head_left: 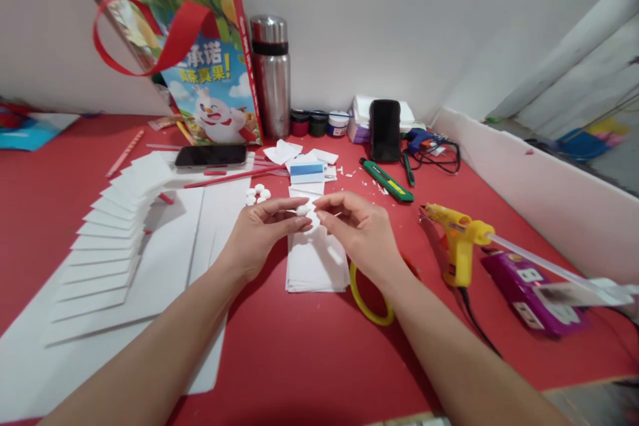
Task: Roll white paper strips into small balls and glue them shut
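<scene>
My left hand (262, 229) pinches a small white ball (302, 210) between thumb and fingertips above the red table (299, 359). My right hand (357, 229) meets it from the right, fingers pinched on the same ball and a thin stick. Several more white balls (257, 194) lie just beyond my left hand. Under my hands lies a stack of white paper strips (314, 266). A yellow tape ring (367, 303) sits partly under my right wrist.
A fanned white paper staircase (112, 233) on white sheets fills the left. A yellow glue gun (456, 239) and purple power strip (529, 289) stand right. Behind: green utility knife (387, 181), two phones (210, 155), steel flask (271, 76), paint jars (319, 123), printed gift bag (204, 60).
</scene>
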Demonstrator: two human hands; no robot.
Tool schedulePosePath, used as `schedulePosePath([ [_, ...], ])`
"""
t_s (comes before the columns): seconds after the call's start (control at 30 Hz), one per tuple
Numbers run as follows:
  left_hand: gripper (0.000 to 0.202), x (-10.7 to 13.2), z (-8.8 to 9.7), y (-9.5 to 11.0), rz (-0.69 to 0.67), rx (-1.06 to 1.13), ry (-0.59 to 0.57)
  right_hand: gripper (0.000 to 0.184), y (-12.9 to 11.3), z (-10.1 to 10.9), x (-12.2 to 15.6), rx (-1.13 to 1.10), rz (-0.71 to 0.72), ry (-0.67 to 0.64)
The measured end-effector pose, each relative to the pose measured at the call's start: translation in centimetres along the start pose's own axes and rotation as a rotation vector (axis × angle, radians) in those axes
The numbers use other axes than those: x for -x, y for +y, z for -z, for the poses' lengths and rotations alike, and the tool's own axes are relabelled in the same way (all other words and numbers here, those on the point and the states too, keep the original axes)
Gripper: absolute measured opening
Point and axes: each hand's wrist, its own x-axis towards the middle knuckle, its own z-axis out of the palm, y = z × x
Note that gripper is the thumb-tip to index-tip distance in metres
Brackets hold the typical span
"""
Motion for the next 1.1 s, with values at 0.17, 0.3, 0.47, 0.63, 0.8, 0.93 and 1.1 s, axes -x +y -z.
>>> schedulePosePath([
  [0.17,0.035,0.14,0.05,0.11,0.003,-0.001,0.003,0.009,0.80,-0.89,0.23,0.091,0.046,-0.018],
  [0.3,0.037,0.15,-0.08,0.24,0.001,-0.028,-0.025,0.008,0.92,-0.83,0.27,0.083,0.013,-0.016],
  [0.47,0.035,0.23,-0.25,0.49,-0.020,-0.108,-0.013,0.008,0.73,-0.70,0.32,0.154,0.050,-0.022],
  [0.63,0.027,0.44,-0.19,0.40,-0.100,-0.254,-0.014,0.008,0.87,-0.55,0.32,0.375,0.206,-0.038],
  [0.8,0.022,0.51,-0.23,0.34,-0.163,-0.326,-0.029,0.009,0.76,-0.44,0.45,0.442,0.289,-0.023],
  [0.93,0.021,0.50,-0.49,0.52,-0.153,-0.304,-0.027,0.010,0.44,-0.48,0.47,0.399,0.239,-0.017],
  [1.1,0.023,0.51,-0.56,0.77,-0.114,-0.235,-0.039,0.011,0.31,-0.61,0.46,0.329,0.148,-0.016],
])
